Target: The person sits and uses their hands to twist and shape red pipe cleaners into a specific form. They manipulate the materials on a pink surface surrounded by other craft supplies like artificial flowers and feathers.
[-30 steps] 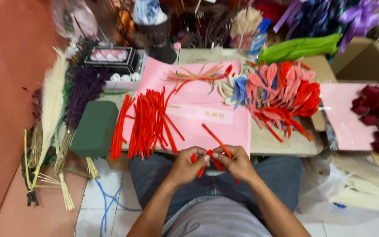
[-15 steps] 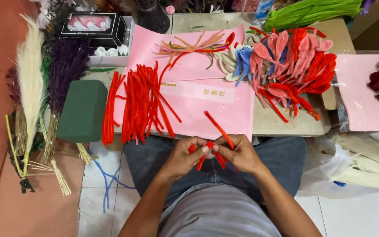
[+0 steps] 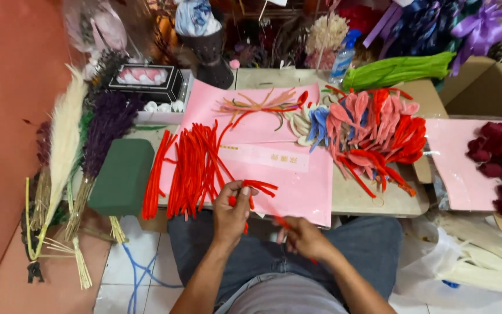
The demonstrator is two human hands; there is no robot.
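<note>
Left hand (image 3: 232, 210) was shut on a folded red fuzzy wire (image 3: 261, 187), low in the middle of the frame, at the edge of the pink paper (image 3: 297, 180). Right hand (image 3: 301, 237), a bit lower & to the right, pinched the wire's other end; blurry, so grip hard to see. Wire looked light, soft, bendy, w/ a thin stiff core. Best held near the fold. Pile of red wires (image 3: 193, 168) lay just left, beside a green block (image 3: 121, 177).
</note>
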